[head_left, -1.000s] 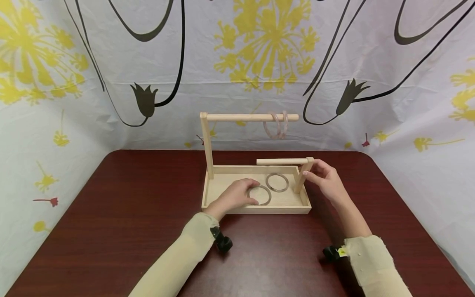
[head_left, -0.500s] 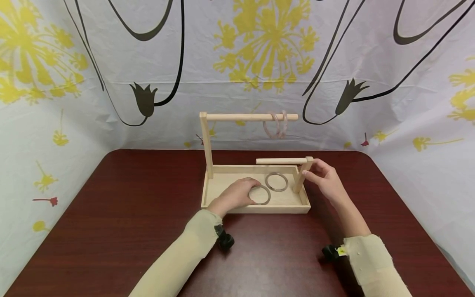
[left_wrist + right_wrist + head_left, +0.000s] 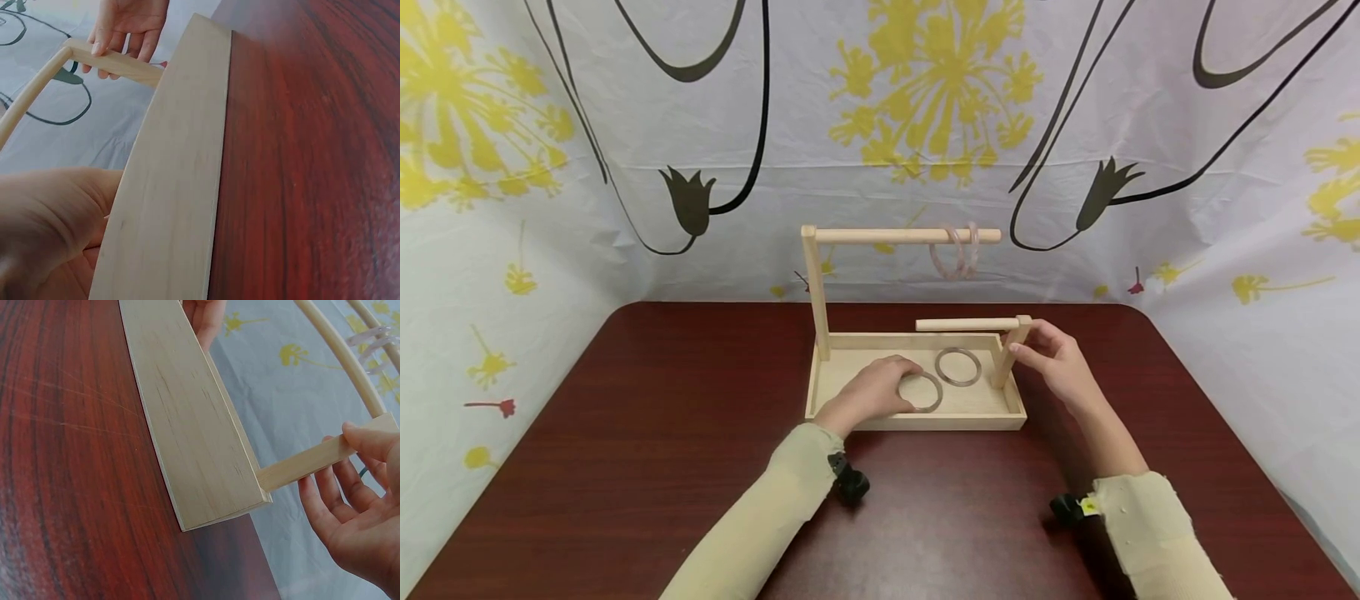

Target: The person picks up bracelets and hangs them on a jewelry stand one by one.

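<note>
My left hand (image 3: pixel 874 390) reaches over the front wall of the wooden tray (image 3: pixel 917 423) and grips the left side of a greyish bangle (image 3: pixel 941 393) in the tray. A second grey bangle (image 3: pixel 958 383) lies flat on the tray floor, just behind and to the right. With thumb and fingers, my right hand (image 3: pixel 1060 358) holds the short wooden post (image 3: pixel 1012 357) at the tray's right end, near its top. In the right wrist view, the thumb of the right hand (image 3: pixel 362 500) lies on the post. The left wrist view hides the left fingertips behind the tray wall.
Two pinkish bangles (image 3: pixel 958 258) hang near the free right end of the upper bar (image 3: pixel 880 237), carried by the tall left post (image 3: pixel 817 292). A lower bar (image 3: pixel 966 324) extends left from the short post. The tray stands on a dark red table (image 3: pixel 700 417) before a patterned cloth (image 3: pixel 775 125).
The left hand and the bangle it grips have shifted very slightly left. The right hand stays on the short post, and the other bangles keep their places.
</note>
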Available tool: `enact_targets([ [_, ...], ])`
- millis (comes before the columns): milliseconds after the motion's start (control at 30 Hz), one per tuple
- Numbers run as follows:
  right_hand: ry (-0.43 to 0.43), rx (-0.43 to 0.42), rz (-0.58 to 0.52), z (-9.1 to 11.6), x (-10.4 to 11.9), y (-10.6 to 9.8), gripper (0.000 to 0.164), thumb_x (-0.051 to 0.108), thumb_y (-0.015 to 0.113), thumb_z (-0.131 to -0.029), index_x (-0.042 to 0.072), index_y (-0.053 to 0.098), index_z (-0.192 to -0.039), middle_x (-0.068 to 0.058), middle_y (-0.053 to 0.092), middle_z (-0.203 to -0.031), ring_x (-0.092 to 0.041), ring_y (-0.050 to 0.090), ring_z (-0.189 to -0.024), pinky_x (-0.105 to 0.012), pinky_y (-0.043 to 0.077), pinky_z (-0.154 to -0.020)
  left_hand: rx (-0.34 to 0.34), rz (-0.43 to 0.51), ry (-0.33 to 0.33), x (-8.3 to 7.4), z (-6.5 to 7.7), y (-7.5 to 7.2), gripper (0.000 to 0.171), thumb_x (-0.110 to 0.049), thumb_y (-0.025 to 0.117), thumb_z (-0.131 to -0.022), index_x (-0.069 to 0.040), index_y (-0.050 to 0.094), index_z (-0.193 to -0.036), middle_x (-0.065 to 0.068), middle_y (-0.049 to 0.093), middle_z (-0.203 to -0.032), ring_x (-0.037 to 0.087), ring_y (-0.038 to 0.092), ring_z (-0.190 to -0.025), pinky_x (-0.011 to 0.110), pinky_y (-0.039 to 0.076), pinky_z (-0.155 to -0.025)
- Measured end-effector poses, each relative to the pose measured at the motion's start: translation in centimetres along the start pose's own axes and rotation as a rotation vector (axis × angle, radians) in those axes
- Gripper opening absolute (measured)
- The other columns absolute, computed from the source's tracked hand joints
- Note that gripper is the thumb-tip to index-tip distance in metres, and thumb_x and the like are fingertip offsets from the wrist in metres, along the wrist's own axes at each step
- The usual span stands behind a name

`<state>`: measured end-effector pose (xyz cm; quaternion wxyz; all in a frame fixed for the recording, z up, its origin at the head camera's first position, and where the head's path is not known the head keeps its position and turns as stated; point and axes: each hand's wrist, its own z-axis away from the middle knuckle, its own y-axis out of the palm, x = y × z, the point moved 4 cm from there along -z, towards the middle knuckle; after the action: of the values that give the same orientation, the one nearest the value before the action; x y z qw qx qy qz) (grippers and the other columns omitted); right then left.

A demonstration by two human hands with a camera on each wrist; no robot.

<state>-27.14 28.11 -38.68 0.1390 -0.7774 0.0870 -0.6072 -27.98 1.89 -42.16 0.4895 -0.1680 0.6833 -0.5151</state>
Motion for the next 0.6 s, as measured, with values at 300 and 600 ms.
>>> enact_targets([
  [300, 0.009, -0.003, 0.004, 0.0, 0.0, 0.0, 0.018, 0.008, 0.066, -0.095, 0.017, 0.065, -0.111, 0.018, 0.07, -0.099, 0.002, 0.066, -0.089, -0.014, 0.051, -0.08, -0.014, 0.117, -0.031, 1.1, 0.4, -0.9, 0.068, -0.022, 0.087, -0.077, -0.008, 0.059, -0.137, 0.009, 0.063, -0.135, 0.026, 0.058, -0.125, 0.04, 0.044, -0.11],
  [600, 0.002, -0.002, 0.015, 0.0, 0.1, 0.0, 0.025, 0.008, 0.067, -0.095, 0.0, 0.06, -0.117, 0.02, 0.069, -0.097, 0.002, 0.066, -0.09, -0.014, 0.051, -0.08, -0.073, 0.424, -0.069, 2.3, 1.1, -1.6, 0.067, -0.019, 0.084, -0.081, -0.006, 0.055, -0.141, 0.013, 0.06, -0.14, 0.03, 0.06, -0.127, 0.04, 0.047, -0.108],
])
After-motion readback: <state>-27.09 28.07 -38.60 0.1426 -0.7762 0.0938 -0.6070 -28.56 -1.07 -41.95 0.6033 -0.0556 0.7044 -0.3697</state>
